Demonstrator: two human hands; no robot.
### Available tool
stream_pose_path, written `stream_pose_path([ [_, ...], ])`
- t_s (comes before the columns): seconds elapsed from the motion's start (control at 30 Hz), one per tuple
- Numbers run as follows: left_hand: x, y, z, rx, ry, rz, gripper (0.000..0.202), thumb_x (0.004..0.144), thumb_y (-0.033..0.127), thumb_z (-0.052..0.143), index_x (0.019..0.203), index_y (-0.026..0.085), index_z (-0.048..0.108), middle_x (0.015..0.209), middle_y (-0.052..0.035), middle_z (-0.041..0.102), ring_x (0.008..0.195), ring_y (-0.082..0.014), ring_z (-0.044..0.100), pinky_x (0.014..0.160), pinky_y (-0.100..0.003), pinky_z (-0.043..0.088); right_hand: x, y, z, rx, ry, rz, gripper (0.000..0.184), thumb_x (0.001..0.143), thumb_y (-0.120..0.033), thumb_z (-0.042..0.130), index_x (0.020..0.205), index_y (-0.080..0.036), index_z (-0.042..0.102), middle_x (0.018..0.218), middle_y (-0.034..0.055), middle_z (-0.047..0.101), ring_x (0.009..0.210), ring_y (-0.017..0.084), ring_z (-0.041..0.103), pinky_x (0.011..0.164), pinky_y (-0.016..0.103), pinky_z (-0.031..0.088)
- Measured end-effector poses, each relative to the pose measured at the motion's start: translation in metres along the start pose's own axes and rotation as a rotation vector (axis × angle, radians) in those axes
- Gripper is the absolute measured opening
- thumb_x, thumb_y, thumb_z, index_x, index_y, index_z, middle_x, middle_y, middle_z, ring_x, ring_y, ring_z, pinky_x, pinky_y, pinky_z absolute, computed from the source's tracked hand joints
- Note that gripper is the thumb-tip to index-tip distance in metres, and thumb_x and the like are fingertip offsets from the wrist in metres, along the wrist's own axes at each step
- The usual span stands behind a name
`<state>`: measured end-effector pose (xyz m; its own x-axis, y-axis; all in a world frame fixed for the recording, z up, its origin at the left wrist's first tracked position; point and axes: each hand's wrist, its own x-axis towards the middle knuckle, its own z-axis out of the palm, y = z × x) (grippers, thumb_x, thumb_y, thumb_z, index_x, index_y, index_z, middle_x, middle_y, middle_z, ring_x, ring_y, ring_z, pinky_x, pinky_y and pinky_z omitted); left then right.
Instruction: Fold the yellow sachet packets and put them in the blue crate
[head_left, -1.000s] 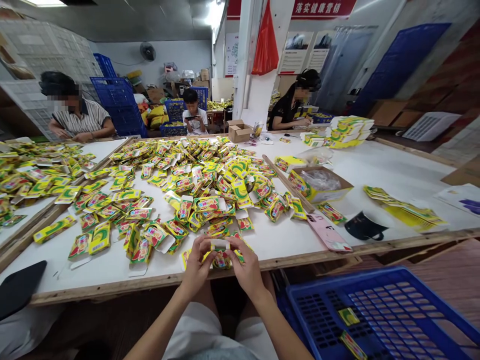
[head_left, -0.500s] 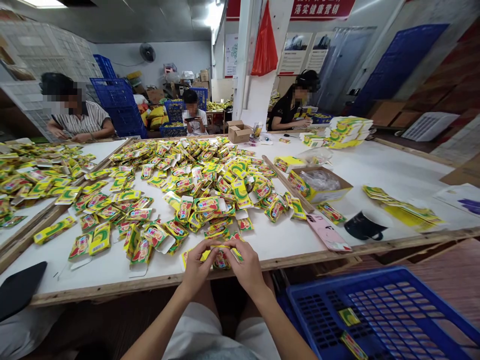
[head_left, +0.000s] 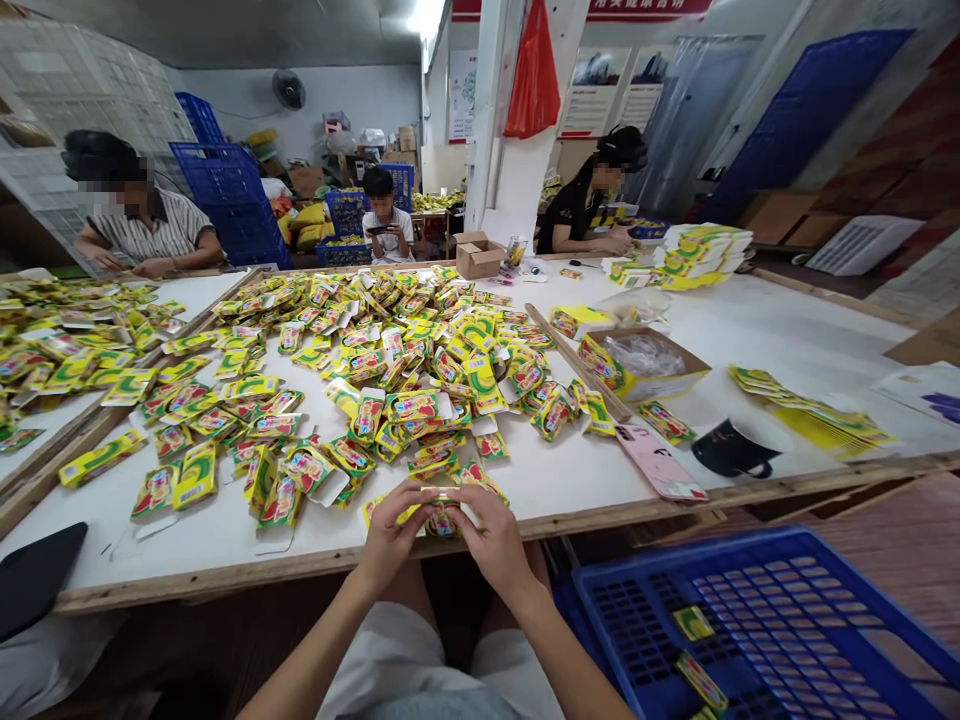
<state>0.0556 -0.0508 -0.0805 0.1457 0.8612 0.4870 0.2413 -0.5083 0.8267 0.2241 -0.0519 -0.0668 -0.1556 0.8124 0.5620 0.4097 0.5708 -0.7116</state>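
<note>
Just above the table's front edge, a small yellow-green printed carton (head_left: 441,522) is held between my two hands. My left hand (head_left: 391,530) closes on its left end, thumb below and fingers along the top. My right hand (head_left: 491,535) pinches the opposite end in the same way. The fingers cover much of the carton, with only its middle showing. Directly beyond the hands lies a large heap of similar cartons (head_left: 416,405), several with white flaps sticking out.
A blue plastic basket (head_left: 637,572) with a few cartons stands low at the right. Right of the heap are a wooden divider (head_left: 577,362), a pink phone (head_left: 660,462), a dark mug (head_left: 731,450) and an open box of clear plastic (head_left: 675,385). Co-workers sit across the table.
Both hands stay on the carton, and my fingers have shifted slightly along its top edge. The camera view has tilted a little. The co-worker at the right has moved their head.
</note>
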Motion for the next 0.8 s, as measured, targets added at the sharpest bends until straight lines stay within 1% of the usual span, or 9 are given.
stream_pose_path([
  [0.07, -0.003, -0.003, -0.005, 0.087, -0.045, 0.040, 0.022, 0.089, 0.024, 0.054, 0.108, 0.024, 0.066, 0.108, -0.0093, 0.067, 0.103, -0.0220, 0.062, 0.087, -0.036, 0.051, -0.004, -0.001, -0.004, 0.016, 0.003, -0.014, 0.014, 0.090, -0.020, 0.053, 0.096, -0.025, 0.064, 0.091, 0.0036, 0.070, 0.089, 0.019, 0.066, 0.078, 0.032, 0.053],
  [0.13, -0.005, -0.006, -0.014, 0.225, -0.068, 0.026, 0.032, 0.090, 0.026, 0.054, 0.121, 0.023, 0.057, 0.119, -0.0112, 0.062, 0.110, -0.0236, 0.059, 0.091, -0.039, 0.049, -0.011, -0.004, -0.024, -0.026, 0.037, 0.004, 0.015, 0.091, -0.020, 0.050, 0.096, -0.024, 0.064, 0.092, 0.0042, 0.069, 0.089, 0.019, 0.065, 0.078, 0.031, 0.052],
  [0.23, -0.009, -0.016, -0.031, 0.533, -0.100, -0.093, 0.046, 0.085, 0.034, 0.059, 0.129, 0.021, 0.049, 0.123, -0.0129, 0.060, 0.112, -0.0284, 0.056, 0.094, -0.045, 0.045, -0.029, 0.002, -0.084, -0.250, 0.112, 0.136, 0.014, 0.090, -0.026, 0.050, 0.092, -0.022, 0.063, 0.089, 0.0058, 0.067, 0.085, 0.021, 0.063, 0.075, 0.033, 0.050],
  [0.3, -0.013, -0.025, -0.041, 0.712, -0.174, -0.157, 0.049, 0.082, 0.038, 0.062, 0.126, 0.019, 0.051, 0.120, -0.0133, 0.061, 0.112, -0.0318, 0.055, 0.094, -0.049, 0.044, -0.043, 0.012, -0.127, -0.480, 0.077, 0.187, 0.016, 0.085, -0.034, 0.054, 0.081, -0.022, 0.065, 0.080, 0.0057, 0.065, 0.077, 0.024, 0.060, 0.072, 0.037, 0.047],
  [0.4, -0.014, -0.032, -0.047, 0.826, -0.262, -0.171, 0.052, 0.079, 0.036, 0.063, 0.125, 0.017, 0.049, 0.118, -0.0141, 0.063, 0.111, -0.0327, 0.056, 0.092, -0.048, 0.043, -0.057, 0.024, -0.158, -0.596, 0.033, 0.219, 0.022, 0.084, -0.038, 0.053, 0.075, -0.022, 0.065, 0.078, 0.0062, 0.064, 0.074, 0.025, 0.059, 0.070, 0.039, 0.047],
  [0.5, -0.006, -0.023, -0.045, 0.848, -0.272, -0.134, 0.045, 0.077, 0.032, 0.063, 0.118, 0.018, 0.050, 0.112, -0.0123, 0.065, 0.104, -0.0314, 0.060, 0.089, -0.046, 0.044, -0.054, 0.015, -0.133, -0.454, 0.001, 0.262, 0.020, 0.089, -0.033, 0.048, 0.082, -0.022, 0.063, 0.082, 0.0060, 0.065, 0.079, 0.023, 0.061, 0.072, 0.035, 0.049],
  [0.63, 0.011, 0.007, -0.044, 0.830, -0.245, -0.123, 0.036, 0.076, 0.035, 0.064, 0.106, 0.019, 0.052, 0.099, -0.0095, 0.067, 0.093, -0.0298, 0.063, 0.083, -0.043, 0.045, -0.030, -0.013, -0.050, -0.233, -0.081, 0.144, 0.015, 0.090, -0.022, 0.049, 0.098, -0.022, 0.061, 0.100, 0.0076, 0.066, 0.096, 0.022, 0.061, 0.083, 0.035, 0.049],
  [0.7, 0.017, 0.025, -0.045, 0.776, -0.267, -0.136, 0.030, 0.076, 0.034, 0.063, 0.101, 0.020, 0.054, 0.093, -0.0073, 0.068, 0.088, -0.0279, 0.064, 0.078, -0.039, 0.046, -0.018, -0.022, -0.013, -0.174, -0.144, 0.032, 0.031, 0.085, -0.017, 0.054, 0.115, -0.021, 0.057, 0.117, 0.0092, 0.063, 0.110, 0.025, 0.056, 0.095, 0.041, 0.044],
  [0.8, 0.022, 0.044, -0.047, 0.590, -0.295, -0.174, 0.028, 0.077, 0.031, 0.062, 0.103, 0.023, 0.055, 0.094, -0.0042, 0.068, 0.083, -0.0231, 0.065, 0.073, -0.034, 0.048, -0.008, -0.021, 0.022, -0.075, -0.200, -0.012, 0.036, 0.084, -0.013, 0.053, 0.118, -0.022, 0.056, 0.114, 0.0082, 0.064, 0.107, 0.025, 0.057, 0.093, 0.043, 0.045],
])
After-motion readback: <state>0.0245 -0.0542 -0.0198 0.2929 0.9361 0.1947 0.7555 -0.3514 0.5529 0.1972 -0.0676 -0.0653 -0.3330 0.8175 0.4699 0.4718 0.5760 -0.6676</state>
